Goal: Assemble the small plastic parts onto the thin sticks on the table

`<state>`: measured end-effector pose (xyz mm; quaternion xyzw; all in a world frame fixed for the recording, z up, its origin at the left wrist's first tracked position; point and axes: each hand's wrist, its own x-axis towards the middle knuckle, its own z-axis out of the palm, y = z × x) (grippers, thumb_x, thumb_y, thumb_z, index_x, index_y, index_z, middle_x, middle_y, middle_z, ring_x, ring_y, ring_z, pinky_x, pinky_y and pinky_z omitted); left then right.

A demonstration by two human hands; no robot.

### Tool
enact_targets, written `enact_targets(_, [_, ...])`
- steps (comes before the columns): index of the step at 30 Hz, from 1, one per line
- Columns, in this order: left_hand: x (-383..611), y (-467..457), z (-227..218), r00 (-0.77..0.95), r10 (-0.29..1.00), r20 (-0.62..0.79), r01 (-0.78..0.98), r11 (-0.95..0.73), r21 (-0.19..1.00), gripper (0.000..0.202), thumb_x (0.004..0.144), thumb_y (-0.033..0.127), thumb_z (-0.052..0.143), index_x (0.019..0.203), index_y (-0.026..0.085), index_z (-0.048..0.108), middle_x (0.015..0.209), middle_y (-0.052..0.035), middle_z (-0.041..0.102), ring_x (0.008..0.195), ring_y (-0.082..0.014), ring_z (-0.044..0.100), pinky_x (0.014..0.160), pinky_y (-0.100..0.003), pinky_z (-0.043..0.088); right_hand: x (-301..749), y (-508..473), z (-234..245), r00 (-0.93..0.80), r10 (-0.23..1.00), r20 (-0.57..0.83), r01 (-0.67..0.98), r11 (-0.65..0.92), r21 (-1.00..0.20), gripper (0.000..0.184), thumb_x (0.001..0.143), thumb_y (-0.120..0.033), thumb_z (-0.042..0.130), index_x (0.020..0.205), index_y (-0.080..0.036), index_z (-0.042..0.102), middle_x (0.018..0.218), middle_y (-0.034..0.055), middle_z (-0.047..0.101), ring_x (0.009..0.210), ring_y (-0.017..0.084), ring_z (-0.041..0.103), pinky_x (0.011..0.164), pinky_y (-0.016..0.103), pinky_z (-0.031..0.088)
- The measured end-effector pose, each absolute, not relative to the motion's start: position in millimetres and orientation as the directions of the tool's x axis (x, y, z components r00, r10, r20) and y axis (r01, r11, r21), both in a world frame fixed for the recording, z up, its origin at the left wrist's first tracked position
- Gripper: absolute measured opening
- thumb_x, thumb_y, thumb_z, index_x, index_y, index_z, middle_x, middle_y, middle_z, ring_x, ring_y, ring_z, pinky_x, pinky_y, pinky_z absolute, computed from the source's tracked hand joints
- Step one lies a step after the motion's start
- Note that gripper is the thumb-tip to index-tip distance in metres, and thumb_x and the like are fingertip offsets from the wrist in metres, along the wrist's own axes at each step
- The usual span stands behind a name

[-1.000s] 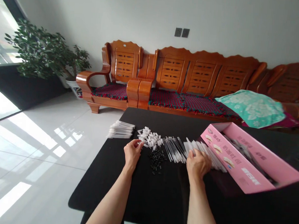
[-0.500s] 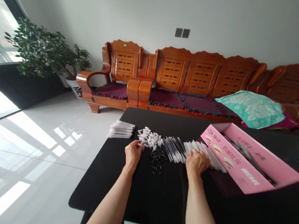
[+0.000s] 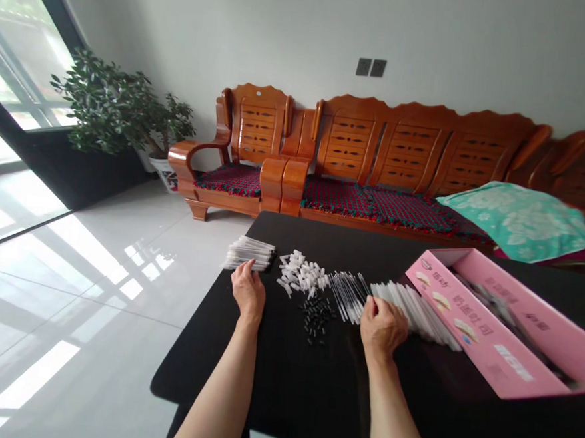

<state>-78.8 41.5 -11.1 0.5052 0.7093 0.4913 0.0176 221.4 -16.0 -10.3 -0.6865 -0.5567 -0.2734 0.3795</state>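
Observation:
My left hand is at the front edge of a stack of slim white tubes with dark ends. Its fingers are drawn together; whatever they hold, if anything, is hidden. My right hand is curled closed between thin dark rods with white ends and a row of longer whitish tubes. What lies inside its fingers does not show. Between the hands are a pile of short white pieces and, nearer to me, many small black plugs.
A long pink open box with printed sides lies at the right of the black table, something greyish inside. Beyond stand wooden sofas with woven seat pads and a turquoise cloth. A potted plant is at the left.
My left hand has moved left, from the short white pieces to the stacked tubes. My right hand stays by the rods and long tubes, its fingers curled. The view has turned slightly left.

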Motion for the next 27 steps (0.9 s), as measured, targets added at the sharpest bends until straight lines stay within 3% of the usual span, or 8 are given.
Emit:
enact_targets(5, [-77.8, 46.4, -16.4, -0.397, 0.823, 0.406, 0.804, 0.098, 0.587, 0.05, 0.088, 0.01, 0.046, 0.136, 0.017, 0.057, 0.148, -0.0149, 0.05, 0.143, -0.0318, 0.037, 0.117, -0.054, 0.025, 223.2, -16.3, -12.6, 0.249, 0.558, 0.792, 0.967, -0.095, -0.237, 0.029, 0.092, -0.028, 0.053, 0.069, -0.017, 0.065, 0.064, 0.0066, 0.062, 0.065, 0.019, 0.05, 0.067, 0.032, 0.033])
enact_targets(8, [-74.3, 45.0, -14.2, -0.37, 0.857, 0.358, 0.838, 0.142, 0.527, 0.053, 0.089, 0.013, 0.047, 0.141, 0.019, 0.053, 0.154, -0.0137, 0.043, 0.146, -0.032, 0.03, 0.117, -0.056, 0.023, 223.4, -17.0, -13.4, 0.249, 0.56, 0.79, 0.966, -0.09, -0.241, 0.028, 0.092, -0.028, 0.053, 0.069, -0.017, 0.065, 0.064, 0.0065, 0.062, 0.064, 0.019, 0.05, 0.066, 0.032, 0.033])
enact_targets(13, [-73.3, 41.1, -13.1, -0.376, 0.872, 0.314, 0.852, 0.193, 0.486, 0.046, 0.087, 0.019, 0.053, 0.133, 0.019, 0.059, 0.152, -0.0146, 0.045, 0.143, -0.0349, 0.034, 0.116, -0.059, 0.023, 223.5, -16.7, -14.3, 0.257, 0.564, 0.784, 0.964, -0.091, -0.251, 0.029, 0.092, -0.029, 0.051, 0.069, -0.018, 0.065, 0.063, 0.0068, 0.061, 0.064, 0.02, 0.049, 0.066, 0.032, 0.033])
enact_targets(20, [-78.0, 37.1, -18.1, -0.367, 0.839, 0.401, 0.859, 0.14, 0.493, 0.041, 0.082, 0.018, 0.06, 0.123, 0.018, 0.065, 0.143, -0.0156, 0.054, 0.134, -0.0339, 0.045, 0.111, -0.05, 0.032, 223.9, -15.4, -16.1, 0.261, 0.563, 0.784, 0.963, -0.093, -0.253, 0.028, 0.092, -0.029, 0.053, 0.07, -0.017, 0.066, 0.063, 0.0067, 0.061, 0.064, 0.02, 0.05, 0.065, 0.032, 0.033])
enact_targets(27, [-78.0, 30.9, -10.2, -0.41, 0.803, 0.433, 0.829, 0.129, 0.545, 0.022, 0.079, 0.027, 0.067, 0.099, 0.021, 0.072, 0.12, -0.0106, 0.066, 0.113, -0.0335, 0.056, 0.101, -0.047, 0.039, 224.8, -15.6, -16.8, 0.272, 0.566, 0.778, 0.959, -0.092, -0.268, 0.029, 0.092, -0.03, 0.052, 0.071, -0.016, 0.067, 0.063, 0.0072, 0.062, 0.065, 0.02, 0.051, 0.065, 0.031, 0.033])
